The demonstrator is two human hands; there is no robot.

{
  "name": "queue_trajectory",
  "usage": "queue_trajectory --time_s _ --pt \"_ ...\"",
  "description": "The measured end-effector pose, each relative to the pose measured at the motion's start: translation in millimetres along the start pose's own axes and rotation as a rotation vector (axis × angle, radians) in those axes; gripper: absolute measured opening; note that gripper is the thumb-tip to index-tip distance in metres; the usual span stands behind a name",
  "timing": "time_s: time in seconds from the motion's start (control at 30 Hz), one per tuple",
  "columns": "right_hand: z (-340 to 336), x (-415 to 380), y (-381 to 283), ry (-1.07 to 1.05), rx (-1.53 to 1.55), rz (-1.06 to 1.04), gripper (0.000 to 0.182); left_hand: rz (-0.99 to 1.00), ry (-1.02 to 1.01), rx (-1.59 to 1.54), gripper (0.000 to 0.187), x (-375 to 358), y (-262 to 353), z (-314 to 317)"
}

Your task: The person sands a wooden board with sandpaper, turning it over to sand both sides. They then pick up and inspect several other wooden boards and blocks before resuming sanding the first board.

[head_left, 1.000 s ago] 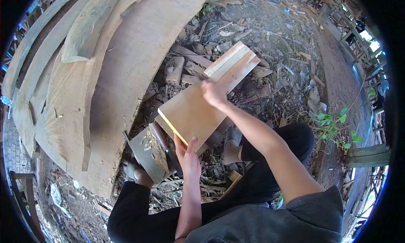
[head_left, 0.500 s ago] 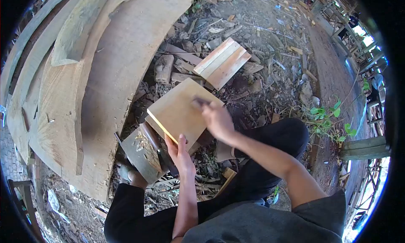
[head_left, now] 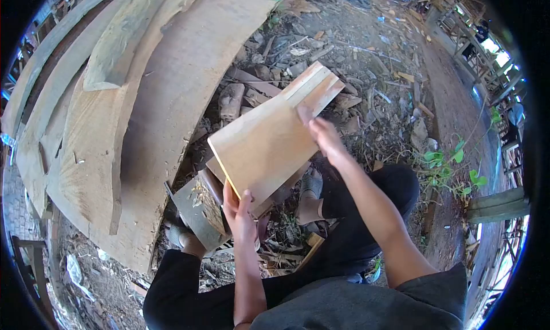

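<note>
head view, left hand [head_left: 239,215] gripping board [head_left: 258,152], right hand [head_left: 328,142] holding object [head_left: 305,113] (blurred)

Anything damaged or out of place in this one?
The wood block near the left foot has a rough, splintered patch, odd beside the smooth-looking board in the left hand. Wood scraps also litter the ground, looking untidy.

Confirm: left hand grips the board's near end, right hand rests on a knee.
The right hand isn't on a knee: the head view shows it at the far end of the board. The left hand does grip the near end.
</note>
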State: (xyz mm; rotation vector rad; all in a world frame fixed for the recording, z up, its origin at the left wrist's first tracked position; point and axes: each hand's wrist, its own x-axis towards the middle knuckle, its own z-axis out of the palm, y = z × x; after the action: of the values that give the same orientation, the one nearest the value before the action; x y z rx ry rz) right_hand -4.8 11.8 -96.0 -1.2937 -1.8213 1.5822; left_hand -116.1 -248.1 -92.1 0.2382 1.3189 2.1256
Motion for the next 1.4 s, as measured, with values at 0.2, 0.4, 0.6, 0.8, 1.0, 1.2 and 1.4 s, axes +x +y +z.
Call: queue_trajectory --time_s 0.2,0.4,0.6,0.8,1.0,1.2,1.4 --pt "-6.3 -27.5 -45.2 -0.229 0.713 0.144 0.051 -0.049 -0.130 -0.186 0.049 9.8 18.9 -29.6" --pt "-12.6 -68.7 -81.4 -0.479 0.438 -0.084 0.058 -0.031 -0.109 -0.240 0.040 15.6 -0.8 -45.7" --pt "-3.9 -87.9 -123.1 -0.215 0.330 -0.273 0.050 0.054 0.036 -0.234 0.047 17.6 13.6 -16.9" --pt "20.9 -54.3 -123.6 0.607 -0.597 -0.932 0.033 0.020 0.263 -0.120 0.052 21.0 10.8 -31.0" --pt "43.2 -40.4 -54.7 0.196 -0.879 -0.635 0.040 0.004 0.202 -0.074 0.046 15.7 6.5 -23.8" --pt "21.4 -29.2 -57.4 0.510 -0.824 -0.756 0.040 0.016 0.210 -0.055 0.041 18.9 4.2 -21.1" --pt "18.4 -47.7 -57.1 0.227 -0.756 -0.709 0.036 -0.014 0.150 -0.033 0.037 15.1 -5.4 -10.9"
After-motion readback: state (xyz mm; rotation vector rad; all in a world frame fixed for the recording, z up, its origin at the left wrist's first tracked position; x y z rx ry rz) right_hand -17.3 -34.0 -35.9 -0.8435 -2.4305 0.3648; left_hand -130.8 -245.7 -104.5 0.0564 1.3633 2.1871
